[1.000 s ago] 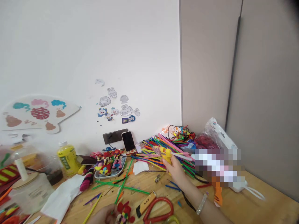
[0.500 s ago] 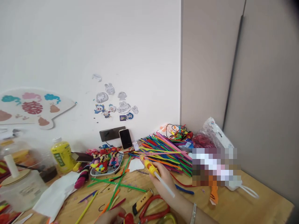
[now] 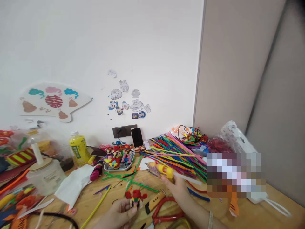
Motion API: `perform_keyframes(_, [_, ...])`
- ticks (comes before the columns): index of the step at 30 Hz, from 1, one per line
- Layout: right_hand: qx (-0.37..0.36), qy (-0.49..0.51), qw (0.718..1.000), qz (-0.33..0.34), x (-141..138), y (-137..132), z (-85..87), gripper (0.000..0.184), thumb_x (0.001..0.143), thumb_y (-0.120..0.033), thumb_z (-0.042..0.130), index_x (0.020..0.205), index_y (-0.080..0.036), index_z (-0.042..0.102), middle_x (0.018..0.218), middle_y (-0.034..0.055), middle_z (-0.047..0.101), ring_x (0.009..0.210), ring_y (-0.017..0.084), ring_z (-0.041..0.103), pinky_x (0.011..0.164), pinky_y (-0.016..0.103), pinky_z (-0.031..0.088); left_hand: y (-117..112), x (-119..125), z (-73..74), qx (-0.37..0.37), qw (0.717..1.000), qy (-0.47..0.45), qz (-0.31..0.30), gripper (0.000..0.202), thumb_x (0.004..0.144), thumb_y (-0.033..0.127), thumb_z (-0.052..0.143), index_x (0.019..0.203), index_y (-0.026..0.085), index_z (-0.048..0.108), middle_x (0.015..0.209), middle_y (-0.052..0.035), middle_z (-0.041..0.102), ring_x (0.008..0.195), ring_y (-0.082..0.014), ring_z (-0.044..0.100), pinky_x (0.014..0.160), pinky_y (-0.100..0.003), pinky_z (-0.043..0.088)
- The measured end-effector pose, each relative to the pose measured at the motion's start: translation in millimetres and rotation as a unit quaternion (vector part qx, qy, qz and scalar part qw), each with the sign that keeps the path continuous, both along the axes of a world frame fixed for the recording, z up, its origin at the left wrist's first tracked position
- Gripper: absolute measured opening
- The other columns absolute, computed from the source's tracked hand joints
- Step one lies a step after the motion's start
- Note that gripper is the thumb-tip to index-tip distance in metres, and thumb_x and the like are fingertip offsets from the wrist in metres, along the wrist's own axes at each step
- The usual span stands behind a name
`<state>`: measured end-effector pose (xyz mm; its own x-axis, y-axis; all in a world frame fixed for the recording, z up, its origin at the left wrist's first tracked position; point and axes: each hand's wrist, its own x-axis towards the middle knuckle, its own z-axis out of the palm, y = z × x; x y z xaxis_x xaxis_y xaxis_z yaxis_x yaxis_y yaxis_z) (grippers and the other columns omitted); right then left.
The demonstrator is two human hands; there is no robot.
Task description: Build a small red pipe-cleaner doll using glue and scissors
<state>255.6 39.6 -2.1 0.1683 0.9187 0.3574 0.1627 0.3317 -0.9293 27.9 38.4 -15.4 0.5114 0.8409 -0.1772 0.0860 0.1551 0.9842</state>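
My right hand (image 3: 177, 189) is closed round a yellow glue gun (image 3: 164, 170) with a white glue stick sticking out behind it; its nozzle points left, just above the wooden table (image 3: 250, 213). My left hand (image 3: 120, 213), low in the frame, pinches a small red and yellow pipe-cleaner figure (image 3: 135, 196). The glue gun hangs a little up and right of the figure, apart from it.
A big heap of coloured pipe cleaners (image 3: 177, 152) lies behind the right hand. A tray of small figures (image 3: 118, 159), a phone (image 3: 137, 137), a yellow bottle (image 3: 77, 148), red-handled pliers (image 3: 166, 211), a utility knife (image 3: 154, 201) and white paper (image 3: 73, 186) crowd the table.
My right hand has carried the glue gun from the pipe-cleaner heap toward the middle and turned it nozzle-left. My left hand has lifted the figure higher into view. The camera swung left.
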Motion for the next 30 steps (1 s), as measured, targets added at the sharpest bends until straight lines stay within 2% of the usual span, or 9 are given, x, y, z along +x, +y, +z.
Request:
perform_keyframes(1, [-0.013, 0.020, 1.000, 0.009, -1, -1, -0.6, 0.031, 0.072, -0.045, 0.059, 0.085, -0.017, 0.062, 0.080, 0.0068, 0.067, 0.072, 0.022, 0.061, 0.067, 0.033, 0.049, 4, -3, -2.5, -0.001, 1.000, -0.021, -0.001, 0.040, 0.064, 0.051, 0.068, 0.076, 0.014, 0.063, 0.046, 0.0079, 0.043, 0.037, -0.0032, 0.027, 0.039, -0.020, 0.017])
perform_keyframes(3, [-0.038, 0.059, 0.997, 0.025, -3, -2, -4.2, 0.040, 0.070, -0.056, 0.057, 0.075, -0.016, 0.059, 0.056, 0.0020, 0.060, 0.048, 0.016, 0.052, 0.047, 0.027, 0.044, 8, -8, -6.3, -0.008, 0.997, -0.072, 0.015, 0.042, 0.064, 0.052, 0.068, 0.078, 0.013, 0.063, 0.048, 0.0082, 0.041, 0.036, -0.0020, 0.024, 0.038, -0.019, 0.015])
perform_keyframes(6, [-0.051, 0.093, 0.994, 0.039, -6, -5, -11.9, 0.049, 0.067, -0.066, 0.053, 0.064, -0.017, 0.054, 0.041, -0.0039, 0.045, 0.036, 0.010, 0.038, 0.037, 0.022, 0.033, 8, -12, -10.9, -0.032, 0.990, -0.128, 0.046, 0.044, 0.060, 0.054, 0.070, 0.077, 0.014, 0.062, 0.047, 0.0087, 0.039, 0.035, -0.0017, 0.024, 0.037, -0.019, 0.015])
perform_keyframes(9, [-0.045, 0.093, 0.993, 0.051, -8, -12, -15.8, 0.052, 0.066, -0.069, 0.053, 0.064, -0.017, 0.054, 0.045, -0.0025, 0.047, 0.037, 0.009, 0.036, 0.037, 0.021, 0.031, 6, -13, -13.0, -0.049, 0.984, -0.152, 0.081, 0.041, 0.061, 0.053, 0.070, 0.073, 0.015, 0.061, 0.045, 0.0095, 0.036, 0.036, -0.0021, 0.024, 0.038, -0.019, 0.017])
perform_keyframes(13, [-0.046, 0.034, 0.997, 0.060, -12, -21, -16.9, 0.050, 0.070, -0.066, 0.052, 0.061, -0.018, 0.057, 0.042, -0.0035, 0.041, 0.038, 0.010, 0.038, 0.040, 0.022, 0.034, 2, -13, -10.3, -0.064, 0.977, -0.175, 0.102, 0.039, 0.064, 0.050, 0.070, 0.080, 0.016, 0.059, 0.048, 0.0089, 0.036, 0.040, -0.0031, 0.027, 0.041, -0.019, 0.019])
perform_keyframes(18, [-0.046, -0.002, 0.998, 0.045, -14, -23, -23.5, 0.048, 0.072, -0.065, 0.051, 0.076, -0.019, 0.063, 0.050, 0.0007, 0.052, 0.045, 0.015, 0.047, 0.043, 0.024, 0.040, -5, -9, -7.8, -0.086, 0.975, -0.192, 0.073, 0.035, 0.065, 0.048, 0.070, 0.077, 0.018, 0.056, 0.049, 0.0094, 0.036, 0.039, -0.0030, 0.023, 0.041, -0.020, 0.020])
perform_keyframes(24, [-0.039, -0.049, 0.997, 0.037, -12, -23, -23.6, 0.047, 0.072, -0.064, 0.050, 0.068, -0.020, 0.064, 0.046, 0.0004, 0.049, 0.050, 0.018, 0.052, 0.048, 0.027, 0.044, -9, -7, -5.7, -0.093, 0.975, -0.191, 0.072, 0.035, 0.064, 0.046, 0.071, 0.080, 0.017, 0.057, 0.053, 0.0083, 0.039, 0.041, -0.0026, 0.025, 0.042, -0.019, 0.020])
perform_keyframes(30, [-0.023, -0.048, 0.998, 0.025, -19, -29, -16.4, 0.048, 0.074, -0.064, 0.048, 0.063, -0.019, 0.062, 0.058, 0.0046, 0.059, 0.058, 0.020, 0.056, 0.060, 0.032, 0.048, -11, -6, -5.8, -0.100, 0.971, -0.207, 0.060, 0.035, 0.065, 0.046, 0.071, 0.080, 0.018, 0.056, 0.052, 0.0088, 0.038, 0.040, -0.0026, 0.023, 0.042, -0.020, 0.019])
